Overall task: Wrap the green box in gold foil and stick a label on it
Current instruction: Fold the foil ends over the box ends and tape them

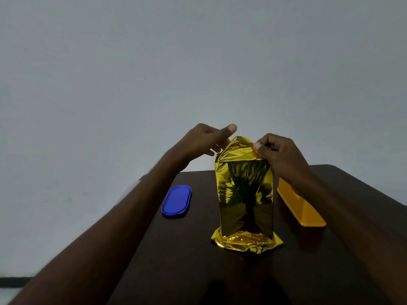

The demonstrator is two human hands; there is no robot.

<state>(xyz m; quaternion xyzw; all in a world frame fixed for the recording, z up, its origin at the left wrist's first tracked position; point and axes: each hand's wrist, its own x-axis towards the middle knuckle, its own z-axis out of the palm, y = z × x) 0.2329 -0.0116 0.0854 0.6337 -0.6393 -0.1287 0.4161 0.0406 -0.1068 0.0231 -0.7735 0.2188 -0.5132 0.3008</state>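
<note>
A dark brown table (198, 271) with a smooth, dull top fills the lower part of the head view, its far edge ending close to a plain pale grey wall (154, 62) that takes up the whole upper half. At the lower left, beyond the table's side, a strip of pale floor (11, 293) meets the wall along a dark skirting line (13, 281). Near the middle of the table a tall package stands upright, fully covered in shiny gold foil (245, 194); the green box inside cannot be seen. The foil is smooth on the face toward the camera, crumpled and flared out where it meets the table, and folded into a creased peak at the top. The right hand (278, 153) pinches the upper right corner of the foil between thumb and curled fingers. The left hand (206, 138) is at the upper left of the peak, fingers touching the foil edge while the index finger points out straight above it; whether it grips the foil cannot be told. To the left of the package, apart from it, a blue oval plastic lid (176, 201) lies flat on the table. To the right, partly behind the right forearm, an orange-yellow plastic container (306, 211) rests on the table near the package.
</note>
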